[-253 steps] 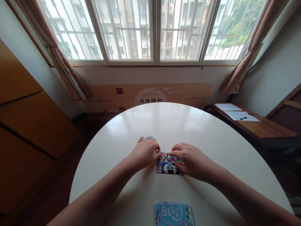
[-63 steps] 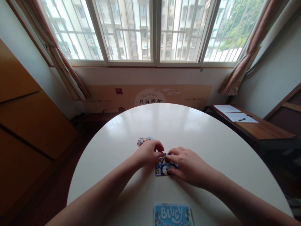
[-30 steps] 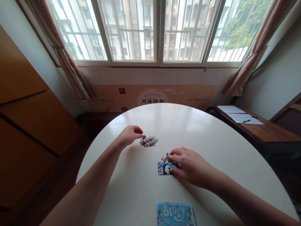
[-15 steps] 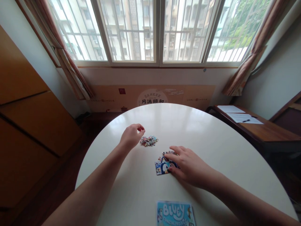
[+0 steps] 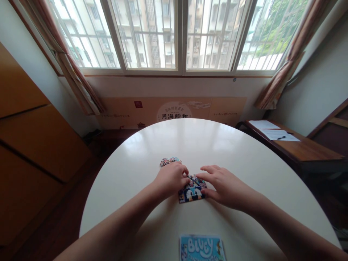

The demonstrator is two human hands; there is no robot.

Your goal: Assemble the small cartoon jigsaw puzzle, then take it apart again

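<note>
A partly assembled jigsaw puzzle with a blue dog face lies on the white round table. My left hand is over the puzzle's upper left side, its fingers pinched together; whatever lies between the fingertips is too small to make out. On the right, my right hand rests at the puzzle's right edge, fingers spread and thumb near its side. Behind my left hand sits a small pile of loose puzzle pieces, partly covered by that hand.
A blue Bluey box lies near the table's front edge. To the right, a wooden side table bears papers and a pen. Beyond the round table are a printed panel and a barred window.
My left hand has moved right and toward me, from beside the loose pile to the puzzle. My right hand has shifted slightly right, uncovering more of the dog face.
</note>
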